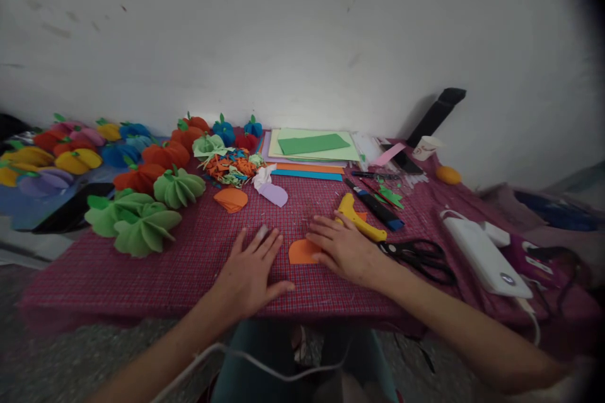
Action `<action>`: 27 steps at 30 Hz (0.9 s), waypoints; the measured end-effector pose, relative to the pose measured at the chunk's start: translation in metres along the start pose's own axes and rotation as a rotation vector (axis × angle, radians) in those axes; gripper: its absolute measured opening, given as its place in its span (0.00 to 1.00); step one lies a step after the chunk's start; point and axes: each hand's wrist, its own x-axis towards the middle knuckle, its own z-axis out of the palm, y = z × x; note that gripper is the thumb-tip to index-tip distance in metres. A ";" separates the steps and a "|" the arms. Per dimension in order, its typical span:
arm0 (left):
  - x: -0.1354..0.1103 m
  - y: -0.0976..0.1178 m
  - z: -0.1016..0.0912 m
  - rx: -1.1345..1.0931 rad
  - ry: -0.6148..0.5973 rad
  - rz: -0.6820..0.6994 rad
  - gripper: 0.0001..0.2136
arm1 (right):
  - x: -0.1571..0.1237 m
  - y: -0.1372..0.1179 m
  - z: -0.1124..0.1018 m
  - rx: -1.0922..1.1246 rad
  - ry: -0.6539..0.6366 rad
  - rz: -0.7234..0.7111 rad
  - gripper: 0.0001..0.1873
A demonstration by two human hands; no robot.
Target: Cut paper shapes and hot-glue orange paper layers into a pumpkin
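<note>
My left hand [250,271] lies palm down on the red checked cloth, fingers spread. A small greyish piece [263,232] shows at its fingertips; what it is I cannot make out. My right hand [347,249] rests flat with its fingers stretched out, over the right end of an orange paper piece [300,252] with a rounded edge. Just beyond that hand lies a yellow bent tool [362,223], perhaps a glue gun. Black-handled scissors [425,258] are beside my right wrist. Farther back sit a folded orange paper stack [230,199] and a lilac rounded paper piece [274,194].
Paper pumpkins in several colours, such as a green one [146,227], crowd the left side. Behind are paper scraps [231,167] and coloured sheets [312,143]. On the right are a box cutter [378,206], a paper cup [425,147] and a white power bank [486,255].
</note>
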 end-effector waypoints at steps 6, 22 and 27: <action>-0.010 -0.008 -0.012 0.142 0.084 -0.203 0.35 | -0.007 -0.011 0.006 0.095 -0.014 -0.072 0.24; 0.028 0.017 -0.014 -0.085 0.048 0.167 0.22 | -0.032 -0.011 -0.006 0.193 -0.106 -0.124 0.19; 0.050 0.024 0.002 -0.113 0.007 0.296 0.23 | -0.044 -0.011 -0.003 0.196 -0.101 -0.107 0.18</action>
